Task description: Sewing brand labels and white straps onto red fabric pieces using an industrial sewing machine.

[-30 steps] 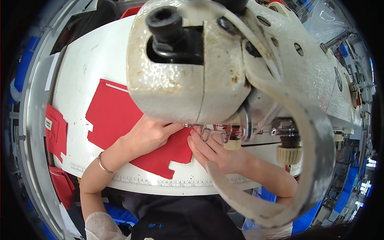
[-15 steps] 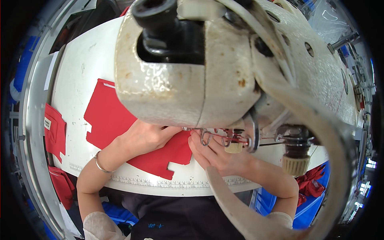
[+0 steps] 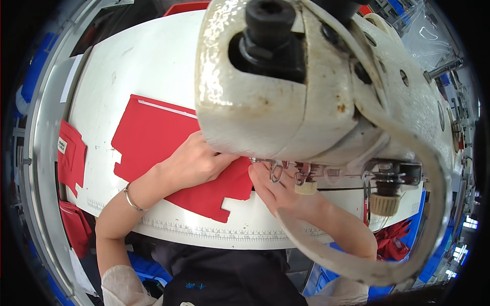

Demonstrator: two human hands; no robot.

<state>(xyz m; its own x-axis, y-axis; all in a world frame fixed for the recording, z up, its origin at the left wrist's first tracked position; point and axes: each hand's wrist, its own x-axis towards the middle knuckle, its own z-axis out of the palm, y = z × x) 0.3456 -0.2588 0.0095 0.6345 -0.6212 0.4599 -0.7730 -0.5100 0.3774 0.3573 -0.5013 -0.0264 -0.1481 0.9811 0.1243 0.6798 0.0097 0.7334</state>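
Note:
My left hand [image 3: 204, 158] is closed, fingers bent, on the red fabric piece [image 3: 148, 137] below the white sewing machine head [image 3: 255, 117], which hides some fingertips. My right hand [image 3: 278, 191] lies with fingers stretched out at the fabric's right edge, under wire thread guides [image 3: 276, 173] and knurled knobs [image 3: 384, 204]. The fabric has notched edges and a pale strip along its top. A curved white guard arches over my right forearm.
Folded red pieces [image 3: 71, 153], one with a label, and more red cloth [image 3: 76, 229] lie at the left of the white table [image 3: 117, 56]. Crumpled red fabric [image 3: 390, 242] sits in a blue bin at the lower right. A ruler scale runs along the front edge.
The view has shifted, so the machine head sits further right. My left hand has moved slightly up and right on the fabric; my right hand keeps its place beside it.

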